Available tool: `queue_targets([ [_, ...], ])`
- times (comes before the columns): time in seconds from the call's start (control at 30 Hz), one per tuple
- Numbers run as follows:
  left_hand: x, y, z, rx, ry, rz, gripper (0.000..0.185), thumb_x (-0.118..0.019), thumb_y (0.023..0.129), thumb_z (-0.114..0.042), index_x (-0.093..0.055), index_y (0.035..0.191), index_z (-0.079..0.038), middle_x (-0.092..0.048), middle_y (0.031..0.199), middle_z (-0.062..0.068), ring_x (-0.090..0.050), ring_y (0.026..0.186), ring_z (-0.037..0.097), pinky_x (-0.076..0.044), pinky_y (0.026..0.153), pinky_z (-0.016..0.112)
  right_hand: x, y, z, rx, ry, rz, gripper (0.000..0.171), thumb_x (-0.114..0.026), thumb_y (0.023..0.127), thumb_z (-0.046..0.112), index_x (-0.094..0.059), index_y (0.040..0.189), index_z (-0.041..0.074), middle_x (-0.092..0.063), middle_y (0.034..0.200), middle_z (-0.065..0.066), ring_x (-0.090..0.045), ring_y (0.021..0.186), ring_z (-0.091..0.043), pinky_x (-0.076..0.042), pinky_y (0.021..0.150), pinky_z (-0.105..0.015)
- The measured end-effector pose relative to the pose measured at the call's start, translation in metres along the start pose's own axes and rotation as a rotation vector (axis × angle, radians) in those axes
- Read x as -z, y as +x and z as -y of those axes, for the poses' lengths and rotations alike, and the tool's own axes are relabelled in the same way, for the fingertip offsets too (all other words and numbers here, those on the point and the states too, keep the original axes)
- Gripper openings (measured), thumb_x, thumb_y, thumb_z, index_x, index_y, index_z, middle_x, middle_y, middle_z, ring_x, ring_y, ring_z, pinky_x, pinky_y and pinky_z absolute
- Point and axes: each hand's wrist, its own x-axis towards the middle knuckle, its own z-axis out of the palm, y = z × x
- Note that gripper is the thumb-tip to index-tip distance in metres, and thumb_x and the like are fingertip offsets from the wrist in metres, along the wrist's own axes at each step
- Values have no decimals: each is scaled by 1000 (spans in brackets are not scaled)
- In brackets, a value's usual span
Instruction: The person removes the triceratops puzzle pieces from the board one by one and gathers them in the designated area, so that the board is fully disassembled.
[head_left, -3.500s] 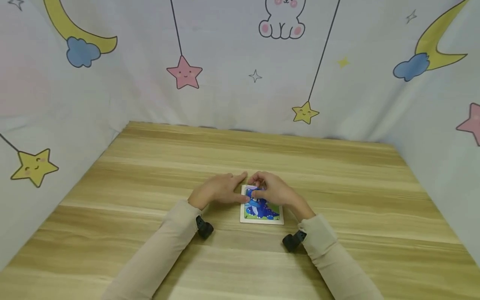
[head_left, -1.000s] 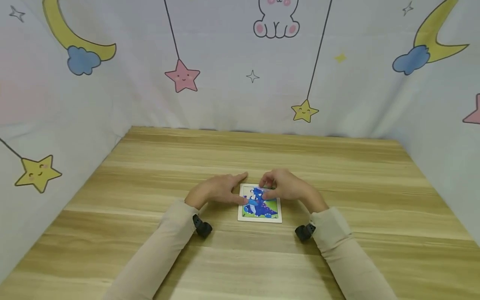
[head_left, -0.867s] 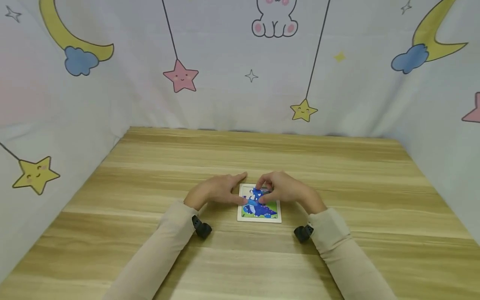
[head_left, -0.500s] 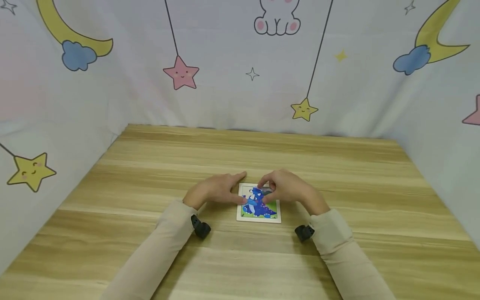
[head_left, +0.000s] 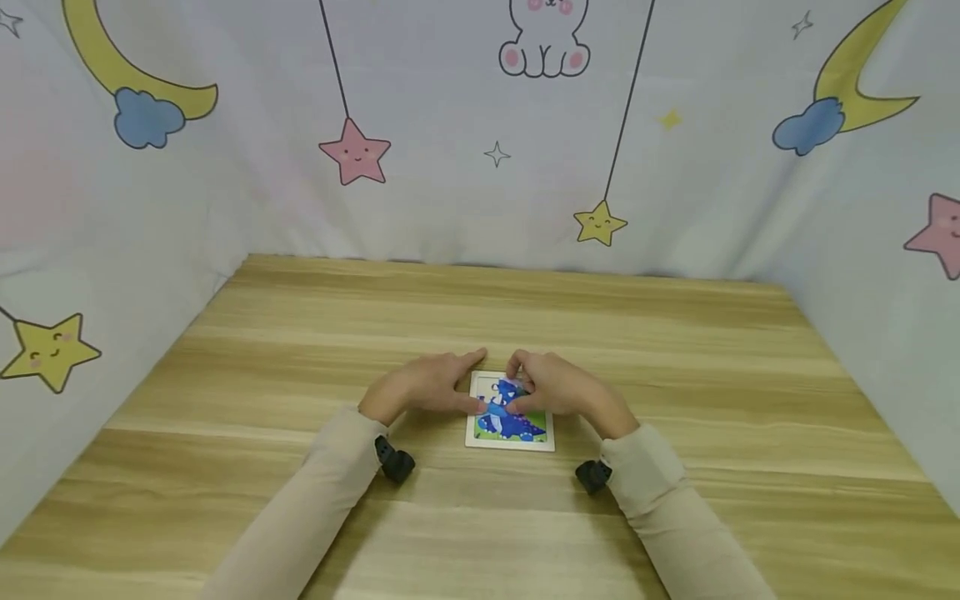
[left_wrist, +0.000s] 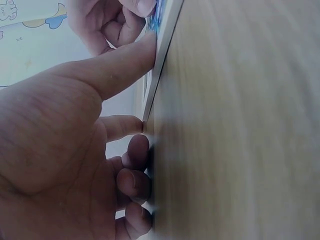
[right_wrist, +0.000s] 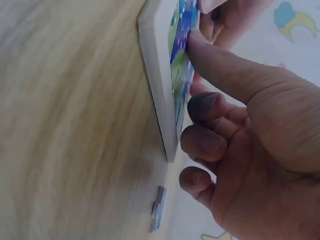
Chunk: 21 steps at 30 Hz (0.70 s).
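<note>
A small square jigsaw puzzle (head_left: 501, 448) with a pale wooden frame lies flat on the table. It pictures a blue dinosaur; a cream patch shows at its upper left. My left hand (head_left: 431, 387) presses its thumb on the puzzle's left part, with the index finger at the frame's far left corner. The left hand's other fingers (left_wrist: 134, 186) rest loosely bent on the table. Over the upper right part, my right hand (head_left: 558, 385) pinches a puzzle piece (head_left: 507, 388) by the dinosaur's head between thumb and curled index finger. The right palm hides that corner.
In the right wrist view, a small loose puzzle piece (right_wrist: 158, 210) lies on the table beyond the frame; the head view does not show it. A wooden table (head_left: 465, 533) spreads all round, with a printed cloth (head_left: 442, 100) at the back and sides.
My right hand went right, away from the left hand, then came back left over the puzzle. It now covers a grey patch seen at the upper right. The left hand stays put.
</note>
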Motion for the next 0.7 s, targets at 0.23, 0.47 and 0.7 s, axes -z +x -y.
queue_targets([
  [0.23, 1, 1, 1, -9, 19, 2, 94, -67, 91, -54, -20, 161, -12, -55, 109, 9, -49, 93, 21, -40, 78, 36, -1, 0, -2, 31, -53, -37, 39, -78, 89, 23, -54, 117, 8, -53, 93, -3, -49, 83, -17, -42, 72, -31],
  [0.47, 0, 0, 2, 3, 21, 4, 94, -68, 91, -54, -20, 161, -13, -52, 97, 6, -48, 86, 20, -38, 73, 35, -2, -1, -1, 66, -98, -77, 39, -80, 88, 26, -54, 113, 10, -50, 108, -4, -50, 98, -20, -46, 88, -36],
  [0.7, -1, 4, 1, 6, 22, -4, 95, -67, 91, -56, -19, 162, -14, -53, 139, 18, -52, 109, 23, -45, 97, 44, 0, -1, -5, 98, -103, -100, 39, -82, 85, 24, -54, 109, 11, -51, 101, -3, -48, 93, -19, -44, 84, -34],
])
